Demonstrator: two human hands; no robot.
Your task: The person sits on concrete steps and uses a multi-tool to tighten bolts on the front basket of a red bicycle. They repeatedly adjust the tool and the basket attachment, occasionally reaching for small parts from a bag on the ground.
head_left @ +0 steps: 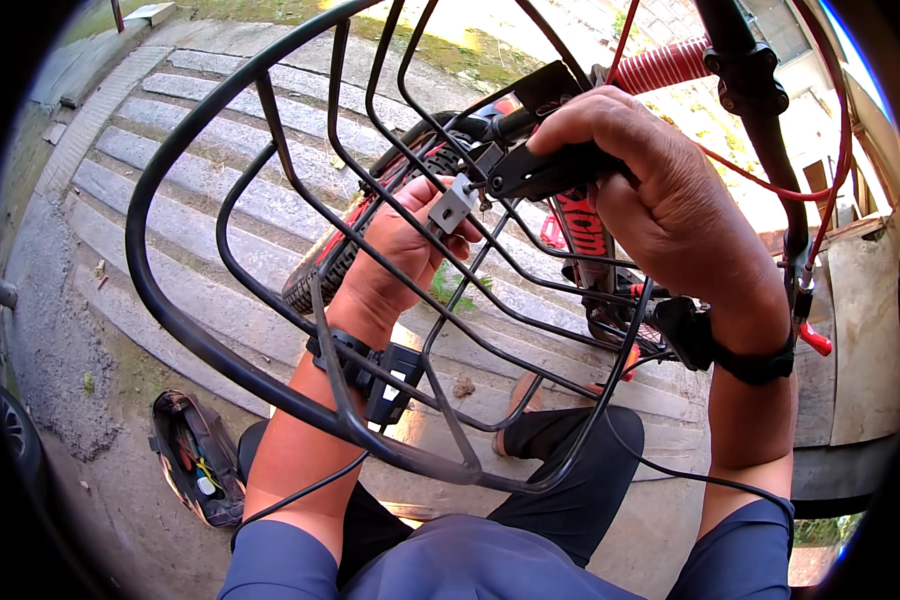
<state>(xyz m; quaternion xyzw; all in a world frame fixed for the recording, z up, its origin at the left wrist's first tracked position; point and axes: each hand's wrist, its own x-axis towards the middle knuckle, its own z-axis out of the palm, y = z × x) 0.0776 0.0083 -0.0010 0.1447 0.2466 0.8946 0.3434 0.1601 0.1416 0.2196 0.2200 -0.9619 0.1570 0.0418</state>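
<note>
A black wire basket (190, 120) hangs at a tilt over the front of a bicycle (590, 240). Reaching beneath the basket's wires, my left hand (405, 235) has its fingers closed around a small silver metal bracket (448, 206), which sits against a bolt. My right hand (655, 190) is curled around a black folded tool or plate (515, 172) beside that bolt, thumb on top; which of the two it is I cannot tell. The knobby front tire (325, 265) shows behind the basket.
The red-gripped handlebar (660, 62) with looping red cables is at upper right. An open tool bag (180, 450) lies on the concrete ground (120, 360) at lower left, near a dark wheel (20, 440). Wooden boards (855, 340) stand at the right.
</note>
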